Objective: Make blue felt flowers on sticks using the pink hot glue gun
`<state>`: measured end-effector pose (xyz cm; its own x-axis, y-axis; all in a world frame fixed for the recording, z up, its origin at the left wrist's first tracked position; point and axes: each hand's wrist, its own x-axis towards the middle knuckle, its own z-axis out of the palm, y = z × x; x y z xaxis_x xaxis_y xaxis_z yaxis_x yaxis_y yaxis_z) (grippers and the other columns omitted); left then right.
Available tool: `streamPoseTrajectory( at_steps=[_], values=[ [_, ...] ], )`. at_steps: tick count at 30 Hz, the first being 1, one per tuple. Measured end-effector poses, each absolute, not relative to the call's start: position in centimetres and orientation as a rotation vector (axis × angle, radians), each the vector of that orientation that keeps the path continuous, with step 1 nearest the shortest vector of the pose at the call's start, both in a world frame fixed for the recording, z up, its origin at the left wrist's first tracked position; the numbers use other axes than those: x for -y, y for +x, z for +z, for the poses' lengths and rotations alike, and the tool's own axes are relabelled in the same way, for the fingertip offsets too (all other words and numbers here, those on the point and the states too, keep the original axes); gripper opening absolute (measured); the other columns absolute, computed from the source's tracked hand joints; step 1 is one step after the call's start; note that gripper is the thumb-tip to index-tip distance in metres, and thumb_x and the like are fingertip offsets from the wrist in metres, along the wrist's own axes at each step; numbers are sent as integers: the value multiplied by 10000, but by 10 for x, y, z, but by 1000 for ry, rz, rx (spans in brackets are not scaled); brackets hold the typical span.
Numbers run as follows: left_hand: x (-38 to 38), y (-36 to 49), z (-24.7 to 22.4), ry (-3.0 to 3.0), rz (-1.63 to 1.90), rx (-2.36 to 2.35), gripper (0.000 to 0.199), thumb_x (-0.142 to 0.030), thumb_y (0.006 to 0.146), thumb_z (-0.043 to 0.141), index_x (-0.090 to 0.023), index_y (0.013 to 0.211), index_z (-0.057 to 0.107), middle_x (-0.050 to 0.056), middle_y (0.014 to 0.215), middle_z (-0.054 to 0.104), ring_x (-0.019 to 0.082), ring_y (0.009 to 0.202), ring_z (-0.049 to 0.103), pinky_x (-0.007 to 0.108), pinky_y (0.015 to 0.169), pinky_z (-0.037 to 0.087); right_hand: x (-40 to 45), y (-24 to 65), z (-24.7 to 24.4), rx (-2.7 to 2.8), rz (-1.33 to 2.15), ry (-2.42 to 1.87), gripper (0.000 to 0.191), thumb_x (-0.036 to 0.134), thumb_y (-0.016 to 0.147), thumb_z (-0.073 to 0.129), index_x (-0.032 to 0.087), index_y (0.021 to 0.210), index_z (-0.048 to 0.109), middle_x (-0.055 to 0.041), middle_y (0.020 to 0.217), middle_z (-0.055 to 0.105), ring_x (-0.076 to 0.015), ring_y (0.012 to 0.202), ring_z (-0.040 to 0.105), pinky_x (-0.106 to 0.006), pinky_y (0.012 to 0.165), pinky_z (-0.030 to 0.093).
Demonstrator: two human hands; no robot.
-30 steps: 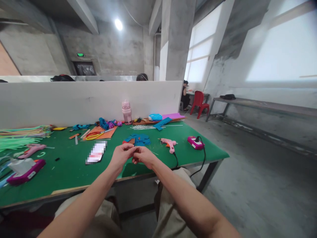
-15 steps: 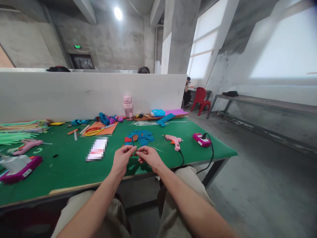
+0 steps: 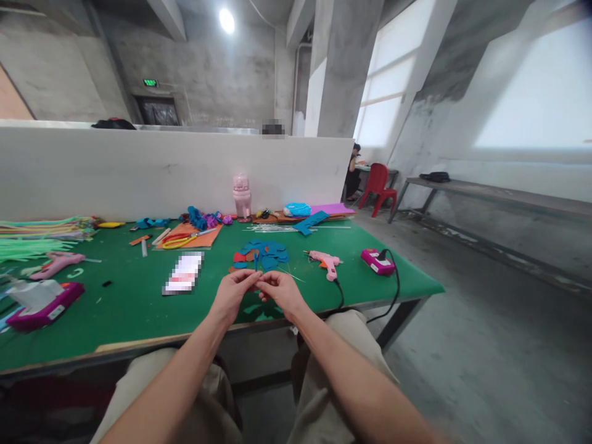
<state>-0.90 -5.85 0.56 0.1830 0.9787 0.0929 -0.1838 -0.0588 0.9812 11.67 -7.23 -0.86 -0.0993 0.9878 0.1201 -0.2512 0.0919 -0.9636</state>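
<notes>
Both hands meet fingertip to fingertip above the front part of the green table. My left hand (image 3: 235, 295) pinches a thin dark blue strip (image 3: 256, 261) that stands up from its fingertips. Pressed against it, my right hand (image 3: 280, 292) is closed in a pinch; what it holds is too small to name. Just beyond the fingers lies a pile of blue cut pieces (image 3: 272, 251), with a few red and brown ones (image 3: 239, 256) at its left. A pink glue gun (image 3: 326, 261) rests to the right of the pile.
On the green table (image 3: 139, 314) are a blurred phone (image 3: 184, 272), yellow-handled scissors (image 3: 178, 242), a second glue gun (image 3: 58, 264) and purple power blocks (image 3: 378, 261). A pink bottle (image 3: 242, 197) stands by the white partition (image 3: 139, 172). A person (image 3: 353, 176) sits far off.
My left hand has moved slightly right with the blue strip, and the fingertips of both hands now touch. The view has shifted a little.
</notes>
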Motion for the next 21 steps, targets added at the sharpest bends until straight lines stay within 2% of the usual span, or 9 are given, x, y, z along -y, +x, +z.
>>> streamPoseTrajectory(
  at_steps=[4,11,15,18,21],
  values=[
    [59,-12,6,1119,1145,-836,242,-315,600,704,-129,750,667,68,801,656,139,678,573,234,590,443,71,118,-9,1140,1316,-902,258,354,586,688,133,678,592,10,549,602,-73,459,510,-194,460,409],
    [59,-14,6,1121,1129,-814,206,-310,594,704,-133,687,656,40,698,633,128,636,559,242,599,438,71,116,-8,1191,1332,-924,287,392,583,684,143,676,578,9,590,609,-71,462,504,-199,469,413],
    [58,-15,9,1101,1196,-842,208,-321,611,691,-137,690,634,28,724,615,110,625,536,225,578,428,73,129,-7,1371,1299,-1025,316,446,646,625,148,747,595,-6,666,627,-84,493,526,-214,490,430],
    [57,-17,12,1115,1222,-861,228,-330,610,691,-130,701,628,39,737,613,99,602,517,210,549,413,86,155,-3,1709,1293,-1097,320,449,698,577,134,727,631,-29,657,637,-108,555,561,-227,550,441],
    [57,-19,12,1132,1208,-855,238,-334,615,688,-127,714,626,46,738,610,100,600,515,212,546,408,112,187,0,1919,1299,-1032,315,424,715,575,136,801,669,-56,780,671,-138,708,595,-237,662,442]
  ],
)
